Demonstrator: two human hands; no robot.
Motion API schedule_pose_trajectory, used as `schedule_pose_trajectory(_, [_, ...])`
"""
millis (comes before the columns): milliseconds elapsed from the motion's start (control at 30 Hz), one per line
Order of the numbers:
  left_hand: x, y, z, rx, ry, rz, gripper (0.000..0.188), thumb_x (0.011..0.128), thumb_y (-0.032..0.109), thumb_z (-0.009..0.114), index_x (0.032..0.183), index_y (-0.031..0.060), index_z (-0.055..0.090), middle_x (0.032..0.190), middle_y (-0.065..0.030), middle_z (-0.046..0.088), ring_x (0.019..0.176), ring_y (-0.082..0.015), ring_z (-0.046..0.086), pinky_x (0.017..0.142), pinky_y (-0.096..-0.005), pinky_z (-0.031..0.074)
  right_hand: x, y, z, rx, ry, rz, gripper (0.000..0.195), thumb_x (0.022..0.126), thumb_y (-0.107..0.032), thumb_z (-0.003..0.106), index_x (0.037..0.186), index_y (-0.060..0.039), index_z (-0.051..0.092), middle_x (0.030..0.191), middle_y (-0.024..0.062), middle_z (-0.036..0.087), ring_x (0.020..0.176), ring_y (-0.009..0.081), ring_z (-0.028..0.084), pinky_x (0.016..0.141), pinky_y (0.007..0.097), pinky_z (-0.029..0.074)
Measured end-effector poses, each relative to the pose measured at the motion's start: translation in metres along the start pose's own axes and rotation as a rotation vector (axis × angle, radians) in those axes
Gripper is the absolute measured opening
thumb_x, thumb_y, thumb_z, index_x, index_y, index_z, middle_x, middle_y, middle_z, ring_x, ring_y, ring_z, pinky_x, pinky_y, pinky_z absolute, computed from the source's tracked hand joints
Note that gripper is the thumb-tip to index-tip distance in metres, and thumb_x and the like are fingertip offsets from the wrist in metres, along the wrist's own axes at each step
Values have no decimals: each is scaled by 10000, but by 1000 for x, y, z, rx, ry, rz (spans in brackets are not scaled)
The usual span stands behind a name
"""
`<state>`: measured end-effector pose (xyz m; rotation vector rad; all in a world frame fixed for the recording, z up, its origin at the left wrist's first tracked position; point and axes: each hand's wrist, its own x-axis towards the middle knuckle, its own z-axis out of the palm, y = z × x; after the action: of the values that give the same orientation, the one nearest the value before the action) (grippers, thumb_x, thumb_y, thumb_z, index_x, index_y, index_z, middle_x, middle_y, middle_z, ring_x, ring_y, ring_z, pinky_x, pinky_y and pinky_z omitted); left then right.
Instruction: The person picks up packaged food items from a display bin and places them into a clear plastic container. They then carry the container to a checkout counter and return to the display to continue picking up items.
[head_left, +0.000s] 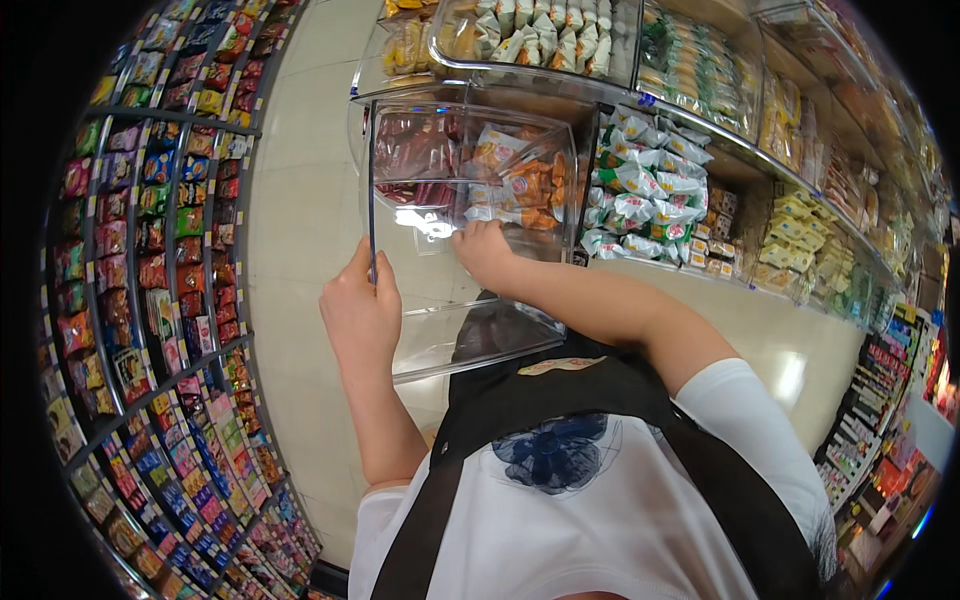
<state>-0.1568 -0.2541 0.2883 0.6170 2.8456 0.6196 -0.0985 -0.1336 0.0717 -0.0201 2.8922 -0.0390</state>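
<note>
My left hand (361, 304) grips the near left edge of a clear plastic bin (431, 279) in front of my body, thumb on the inner side. Dark red packets (420, 154) and orange-and-white packets (525, 184) show at the bin's far end, split by a clear divider. Through the near part I see the floor and a dark shape below. My right hand (484, 251) is at the middle of the bin, fingers bent, close to the lowest white-and-orange packets. Whether it holds the plastic or only touches it is hidden.
Display shelving with clear bins of wrapped goods (544, 34) runs across the top and right. White-and-green packets (645, 184) are stacked right of the bin. Tall snack racks (161, 240) line the left side, across a tiled floor (300, 172). More shelves (877, 397) stand at far right.
</note>
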Motion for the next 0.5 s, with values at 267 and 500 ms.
schedule_pose_trajectory(267, [-5,-3,7,-62,-95,97,255,876,129,578,1098,39,665,582,-170,556,488,-313,556,501,-398,418,-20,19,-2,253,-137,114,261,748,-111,665,985,-5,644,897,134,689,815,289,690,681,397,547])
schedule_pose_trajectory(500, [-28,32,1,-207,16,257,280,873,133,630,1136,46,671,709,-182,643,545,-217,605,551,-317,464,-109,59,-112,527,48,206,208,776,-25,583,959,-22,680,973,149,670,903,290,672,715,415,544])
